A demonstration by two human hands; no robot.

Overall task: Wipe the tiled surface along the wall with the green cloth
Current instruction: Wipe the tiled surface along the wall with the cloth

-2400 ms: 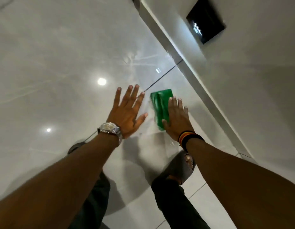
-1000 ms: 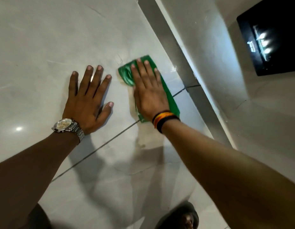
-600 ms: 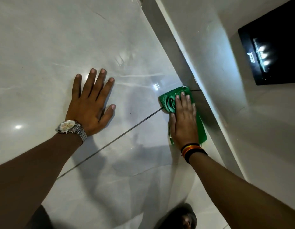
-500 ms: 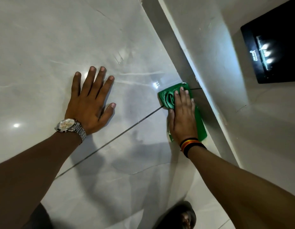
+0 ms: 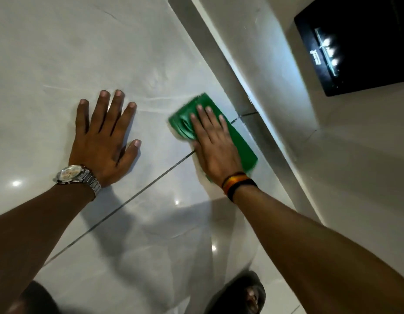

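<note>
The green cloth (image 5: pixel 241 143) lies folded flat on the glossy pale tiled surface (image 5: pixel 106 53), close to the grey skirting strip (image 5: pixel 260 123) at the foot of the wall. My right hand (image 5: pixel 213 141) presses flat on the cloth, fingers spread over its upper half, a striped band on the wrist. The cloth straddles a dark grout line (image 5: pixel 151 180). My left hand (image 5: pixel 103 137) rests palm down on the bare tile to the left, fingers apart, holding nothing, with a silver watch on the wrist.
The white wall (image 5: pixel 332 166) rises on the right behind the skirting. A black glossy panel (image 5: pixel 359 41) with small lights is set in the wall at top right. A dark sandalled foot (image 5: pixel 246 293) shows at the bottom edge.
My right hand has slid the cloth leftward and slightly up, away from the skirting, after an earlier sweep toward the wall. My left hand has stayed planted on the tile.
</note>
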